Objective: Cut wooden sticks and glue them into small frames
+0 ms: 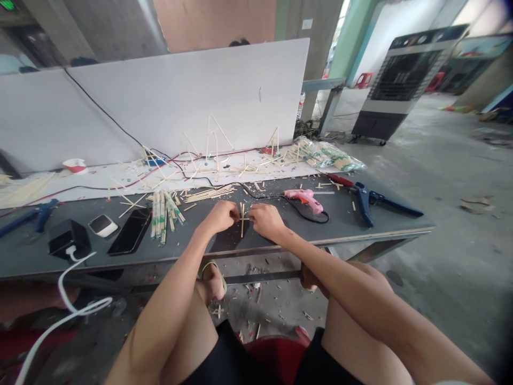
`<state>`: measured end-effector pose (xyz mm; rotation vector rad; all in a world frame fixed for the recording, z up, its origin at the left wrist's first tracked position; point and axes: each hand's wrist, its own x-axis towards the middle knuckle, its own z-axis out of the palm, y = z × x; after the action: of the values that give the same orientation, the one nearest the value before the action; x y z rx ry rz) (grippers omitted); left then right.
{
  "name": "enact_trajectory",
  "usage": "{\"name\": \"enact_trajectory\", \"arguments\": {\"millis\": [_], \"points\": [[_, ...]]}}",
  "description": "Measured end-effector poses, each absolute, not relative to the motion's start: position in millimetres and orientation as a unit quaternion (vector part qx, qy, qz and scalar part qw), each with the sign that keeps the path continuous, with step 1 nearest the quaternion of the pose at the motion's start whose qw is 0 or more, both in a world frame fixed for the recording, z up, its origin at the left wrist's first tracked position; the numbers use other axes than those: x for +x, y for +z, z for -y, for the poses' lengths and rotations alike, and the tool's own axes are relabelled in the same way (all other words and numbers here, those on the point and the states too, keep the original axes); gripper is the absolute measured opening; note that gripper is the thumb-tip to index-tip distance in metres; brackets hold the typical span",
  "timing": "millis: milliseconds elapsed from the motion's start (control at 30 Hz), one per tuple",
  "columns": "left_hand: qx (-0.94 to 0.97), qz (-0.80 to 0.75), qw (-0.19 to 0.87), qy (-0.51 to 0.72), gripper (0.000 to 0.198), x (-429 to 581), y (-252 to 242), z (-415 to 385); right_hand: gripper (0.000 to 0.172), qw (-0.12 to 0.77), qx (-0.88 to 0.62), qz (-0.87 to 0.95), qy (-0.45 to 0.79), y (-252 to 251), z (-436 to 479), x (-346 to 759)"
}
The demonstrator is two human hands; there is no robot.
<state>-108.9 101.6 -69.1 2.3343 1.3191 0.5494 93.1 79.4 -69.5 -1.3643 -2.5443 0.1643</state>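
Both hands meet at the front middle of the grey table (360, 227). My left hand (222, 215) and my right hand (265, 220) each pinch an end of a short wooden stick that crosses an upright stick, making a small stick cross (242, 218). The fingers of both hands are closed on it. A pink glue gun (304, 198) lies just right of my right hand, its black cord looping beside it. A bundle of wrapped chopsticks (162, 214) lies left of my left hand.
A black phone (130, 231), a white device (103, 225) and a black box (68, 239) sit at the left. Blue-handled cutters (371, 199) lie at the right. Loose sticks, stick frames and a plastic bag of sticks (328, 155) stand before a white board (180, 101).
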Motion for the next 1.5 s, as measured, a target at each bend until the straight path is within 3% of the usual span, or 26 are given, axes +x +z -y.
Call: {"name": "enact_trajectory", "arguments": {"millis": [1500], "points": [[0.836,-0.483,0.186,0.182,0.028,-106.3,-64.1,-99.9,0.020,0.132,-0.470,0.871,0.059,-72.1,-80.6,92.5]]}}
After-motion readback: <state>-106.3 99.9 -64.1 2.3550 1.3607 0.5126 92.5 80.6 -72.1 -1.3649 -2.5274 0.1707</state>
